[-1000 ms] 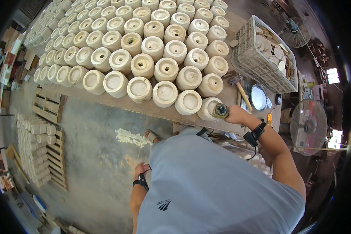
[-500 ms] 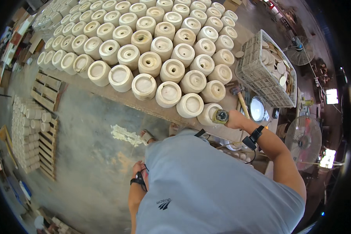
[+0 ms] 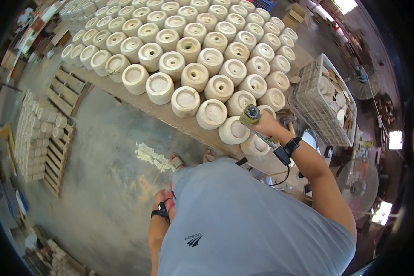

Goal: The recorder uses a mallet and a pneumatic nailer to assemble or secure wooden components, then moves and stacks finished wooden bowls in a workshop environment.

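Observation:
My right hand (image 3: 266, 124) is closed around a tool (image 3: 250, 115) with a yellow-green body, a dark round end and a metal rod running back toward my wrist; its exact kind is unclear. The tool is over the right front of many pale, round wooden blocks with recessed tops. Closest are a front-row block (image 3: 233, 130) and the corner block (image 3: 255, 145), partly behind the tool. At my left side hangs my left hand (image 3: 162, 198), fingers curled; something red shows by them, too small to name. Both wrists wear black straps with small devices.
Blocks in rows cover the table (image 3: 156, 115). To the right stands a grey plastic crate (image 3: 308, 92) of thin round discs, with a hammer (image 3: 290, 124) nearby. Fans (image 3: 358, 184) stand beyond. On the left floor are stacked blocks (image 3: 37, 147) and pallets (image 3: 64, 92).
My right hand and the tool have moved left and away from me, off the corner block. The table and blocks have shifted in view as my head turned. My left hand stays low.

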A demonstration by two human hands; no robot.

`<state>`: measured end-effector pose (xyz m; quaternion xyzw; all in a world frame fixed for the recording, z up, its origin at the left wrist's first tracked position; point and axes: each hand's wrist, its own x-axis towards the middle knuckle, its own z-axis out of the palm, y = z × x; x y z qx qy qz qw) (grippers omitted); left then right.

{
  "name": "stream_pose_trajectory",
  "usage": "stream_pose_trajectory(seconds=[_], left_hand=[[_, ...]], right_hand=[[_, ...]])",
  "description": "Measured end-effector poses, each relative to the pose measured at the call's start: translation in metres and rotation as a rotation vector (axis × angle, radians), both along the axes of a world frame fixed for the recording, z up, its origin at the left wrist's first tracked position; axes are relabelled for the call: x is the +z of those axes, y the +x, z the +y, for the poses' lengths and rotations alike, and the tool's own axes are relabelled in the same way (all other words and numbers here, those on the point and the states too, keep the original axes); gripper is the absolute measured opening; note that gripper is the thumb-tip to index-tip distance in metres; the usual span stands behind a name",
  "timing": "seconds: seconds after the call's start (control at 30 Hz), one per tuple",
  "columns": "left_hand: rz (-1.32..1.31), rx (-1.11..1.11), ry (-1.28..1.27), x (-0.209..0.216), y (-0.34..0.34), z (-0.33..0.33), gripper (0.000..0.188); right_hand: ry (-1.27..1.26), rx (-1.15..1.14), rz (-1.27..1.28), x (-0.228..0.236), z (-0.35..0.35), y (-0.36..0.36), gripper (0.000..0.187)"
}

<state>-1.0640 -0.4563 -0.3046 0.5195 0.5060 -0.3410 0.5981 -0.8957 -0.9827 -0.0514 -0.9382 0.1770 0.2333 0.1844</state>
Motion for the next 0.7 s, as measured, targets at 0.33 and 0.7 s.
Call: stream_pose_trajectory(seconds=[0.33,0.7], left_hand=[[0.061,-0.027,-0.066,-0.001,-0.036,0.0,0.02],[0.078,0.198,-0.176,0.048,-0.021,-0.007,0.018]], right_hand=[[0.058,-0.047,0.066,-0.007,0.01,0.0,0.035],[0.031,0.124,0.156,0.019,0.038,-0.025,0.041]])
